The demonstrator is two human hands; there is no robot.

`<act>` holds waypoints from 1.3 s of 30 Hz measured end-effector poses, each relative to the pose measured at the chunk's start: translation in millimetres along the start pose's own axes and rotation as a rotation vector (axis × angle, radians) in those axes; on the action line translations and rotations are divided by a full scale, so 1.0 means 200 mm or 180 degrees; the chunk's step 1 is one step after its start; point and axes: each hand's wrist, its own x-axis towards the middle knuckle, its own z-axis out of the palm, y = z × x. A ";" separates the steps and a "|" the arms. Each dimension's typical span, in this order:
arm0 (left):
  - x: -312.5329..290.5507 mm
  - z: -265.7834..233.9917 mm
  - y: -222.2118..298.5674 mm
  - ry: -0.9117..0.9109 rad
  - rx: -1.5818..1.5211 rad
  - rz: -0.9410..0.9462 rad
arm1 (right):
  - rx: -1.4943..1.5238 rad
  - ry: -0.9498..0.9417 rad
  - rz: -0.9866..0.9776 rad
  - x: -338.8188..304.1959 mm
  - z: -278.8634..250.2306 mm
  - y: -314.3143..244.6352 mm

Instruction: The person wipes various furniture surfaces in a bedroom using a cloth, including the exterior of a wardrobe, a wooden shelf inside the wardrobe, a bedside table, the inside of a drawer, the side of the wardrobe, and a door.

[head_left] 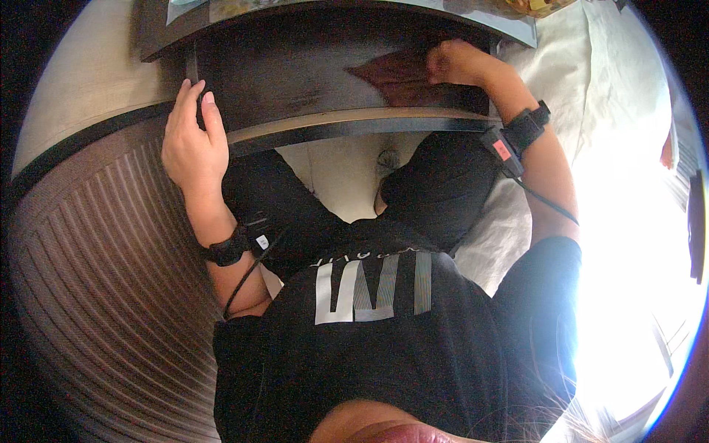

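Note:
In front of me a dark brown wooden drawer [295, 81] stands pulled out from under a tabletop. My left hand [196, 140] is at the drawer's left side, its fingers stretched upward along the edge and the thumb apart. My right hand [450, 63] is over the right part of the drawer, its fingers curled in. What those fingers hold, if anything, is hidden. Beside them a dark reddish patch [391, 77] shows on the drawer; I cannot tell whether it is cloth or a reflection. Each forearm wears a black strap, the right one with a small black device [502, 151].
The grey edge of the tabletop [354, 9] curves above the drawer, with a yellowish item [535, 6] on it at the right. My knees are under the drawer's front panel [354, 125]. Pale fabric [569, 96] lies at the right, and a ribbed brown surface [111, 244] spreads at the left.

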 end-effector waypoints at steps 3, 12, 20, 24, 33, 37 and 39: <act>-0.01 0.02 0.01 -0.0013 0.0000 -0.0001 | 0.0001 0.0306 0.0338 -0.05 0.05 0.07; 0.01 -0.05 -0.01 0.0003 0.0077 -0.0063 | -0.0865 0.0255 0.0245 -0.10 0.00 -0.13; 0.02 -0.08 -0.01 -0.0028 0.0028 -0.0100 | 0.0638 0.1412 -0.1150 0.10 0.05 -0.36; 0.02 -0.07 -0.01 0.0098 0.0136 -0.0017 | -0.0767 0.1444 0.0336 0.23 -0.07 -0.33; 0.02 -0.09 -0.01 0.0124 0.0054 -0.0015 | -0.0523 0.1513 0.0797 0.06 0.02 -0.17; 0.03 -0.08 -0.02 0.0205 -0.0089 0.0111 | -0.0937 0.0783 0.0638 0.24 -0.10 -0.39; 0.03 -0.07 -0.01 0.0278 -0.0032 0.0158 | -0.0037 -0.0064 0.0535 0.37 -0.28 -0.52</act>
